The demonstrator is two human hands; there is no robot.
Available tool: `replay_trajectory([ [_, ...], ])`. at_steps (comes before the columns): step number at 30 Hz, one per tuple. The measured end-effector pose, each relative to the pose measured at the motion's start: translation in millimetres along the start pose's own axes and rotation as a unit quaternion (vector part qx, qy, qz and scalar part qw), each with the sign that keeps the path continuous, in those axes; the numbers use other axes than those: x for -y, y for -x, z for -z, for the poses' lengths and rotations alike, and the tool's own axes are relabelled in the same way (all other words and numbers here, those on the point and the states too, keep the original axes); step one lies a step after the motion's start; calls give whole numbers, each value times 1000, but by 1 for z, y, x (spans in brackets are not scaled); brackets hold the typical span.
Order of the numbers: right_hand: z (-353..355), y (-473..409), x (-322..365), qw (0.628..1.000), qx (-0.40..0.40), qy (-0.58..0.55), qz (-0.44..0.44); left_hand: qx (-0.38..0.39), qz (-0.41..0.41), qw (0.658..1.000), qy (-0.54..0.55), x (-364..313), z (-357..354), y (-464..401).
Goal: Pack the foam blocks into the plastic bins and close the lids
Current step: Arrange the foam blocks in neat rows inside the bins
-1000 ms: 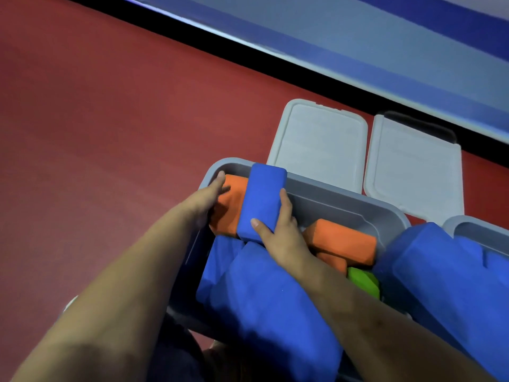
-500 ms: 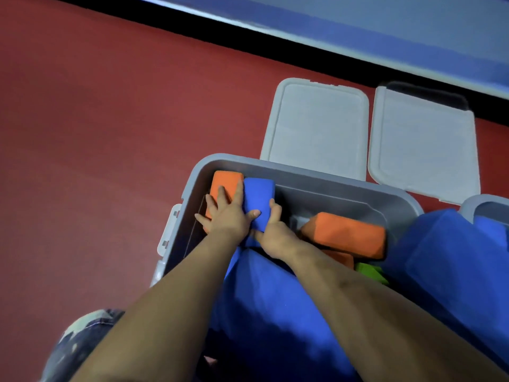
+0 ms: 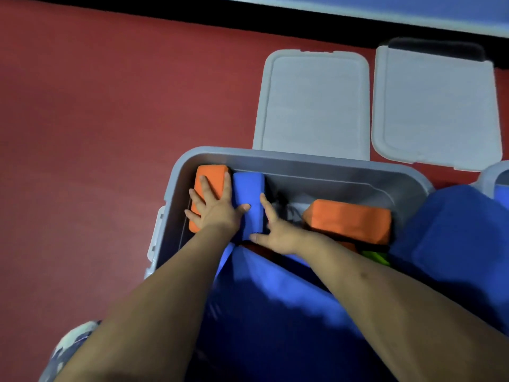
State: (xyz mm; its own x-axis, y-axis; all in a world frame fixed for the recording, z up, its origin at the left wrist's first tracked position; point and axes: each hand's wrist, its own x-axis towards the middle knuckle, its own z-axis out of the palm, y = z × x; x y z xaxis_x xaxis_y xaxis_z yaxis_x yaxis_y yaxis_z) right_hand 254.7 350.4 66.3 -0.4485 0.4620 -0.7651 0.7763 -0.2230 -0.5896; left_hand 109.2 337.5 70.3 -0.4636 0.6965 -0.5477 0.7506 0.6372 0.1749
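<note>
Since earlier, the small blue foam block [image 3: 248, 199] has been lowered into the grey bin [image 3: 303, 157] beside the orange block [image 3: 210, 177]; left hand [image 3: 217, 208] pressed flat, right hand [image 3: 278, 232] spread, gripping nothing; bare bin floor remains rightward.

A red floor [image 3: 96, 119] runs to a black strip [image 3: 275, 22], with a blue-grey band [image 3: 358, 4] beyond.

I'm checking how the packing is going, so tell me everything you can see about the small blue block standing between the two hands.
The small blue block looks like soft matte foam with rounded edges. It stands on end inside the grey bin, near its far left corner, right beside an orange block. The left hand lies flat across the orange block, thumb on the blue one; the right hand touches its other side with straight fingers. Its lower end is hidden.
</note>
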Motion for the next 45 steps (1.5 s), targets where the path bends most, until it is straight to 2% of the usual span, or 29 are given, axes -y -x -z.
replay_trajectory([
  [2, 3, 23, -4, 1000, 20, 1, 18, -7, -10, 1000, 1, 0, 2, 4],
  [6, 2, 85, 2, 987, -133, 0, 90, -17, -50, 997, -53, 11, 11, 10],
  [7, 1, 104, 1, 984, -147, 3, 103, -6, -58, 996, -67, 17, 15, 11],
  [9, -2, 137, -7, 986, -112, 70, 105, 20, -70, 997, -35, 22, 28, 18],
  [11, -7, 157, -28, 988, -60, 133, 56, 74, -76, 994, -16, 24, 38, 36],
  [13, -12, 169, -48, 989, -72, 129, -2, 128, -40, 991, 29, 28, 48, 62],
  [14, -14, 173, -54, 990, -97, 105, -21, 153, -60, 985, 45, 30, 50, 76],
  [17, -29, 186, -63, 973, -211, -8, -93, 232, -16, 961, 147, 37, 42, 116],
  [19, -45, 190, -71, 942, -288, -130, -114, 233, -7, 951, 205, 44, 35, 135],
  [20, -54, 191, -76, 927, -296, -209, -102, 227, -13, 950, 216, 47, 33, 141],
  [23, -82, 202, -87, 879, -236, -411, -51, 233, -19, 944, 235, 49, 40, 158],
  [25, -88, 223, -79, 868, -162, -469, -11, 211, -12, 938, 274, 49, 46, 162],
  [27, -81, 236, -75, 873, -125, -470, 35, 182, -13, 937, 298, 47, 55, 169],
  [30, -55, 247, -65, 883, -150, -432, 104, 162, -16, 918, 362, 41, 61, 174],
  [34, -19, 258, -47, 885, -240, -371, 146, 170, -36, 872, 457, 23, 67, 172],
  [38, 9, 262, -25, 872, -359, -290, 163, 158, -7, 846, 510, 10, 62, 162],
  [39, 13, 262, -17, 866, -398, -255, 162, 157, -8, 851, 501, 9, 58, 158],
  [40, 15, 259, -11, 860, -439, -208, 155, 154, -19, 875, 458, 10, 53, 155],
  [42, 18, 251, -1, 848, -495, -117, 148, 134, -70, 951, 271, 18, 37, 149],
  [43, 19, 246, 2, 846, -504, -95, 147, 122, -99, 974, 162, 22, 27, 144],
  [45, 24, 234, 6, 848, -500, -92, 149, 122, -148, 981, 25, 24, 11, 140],
])
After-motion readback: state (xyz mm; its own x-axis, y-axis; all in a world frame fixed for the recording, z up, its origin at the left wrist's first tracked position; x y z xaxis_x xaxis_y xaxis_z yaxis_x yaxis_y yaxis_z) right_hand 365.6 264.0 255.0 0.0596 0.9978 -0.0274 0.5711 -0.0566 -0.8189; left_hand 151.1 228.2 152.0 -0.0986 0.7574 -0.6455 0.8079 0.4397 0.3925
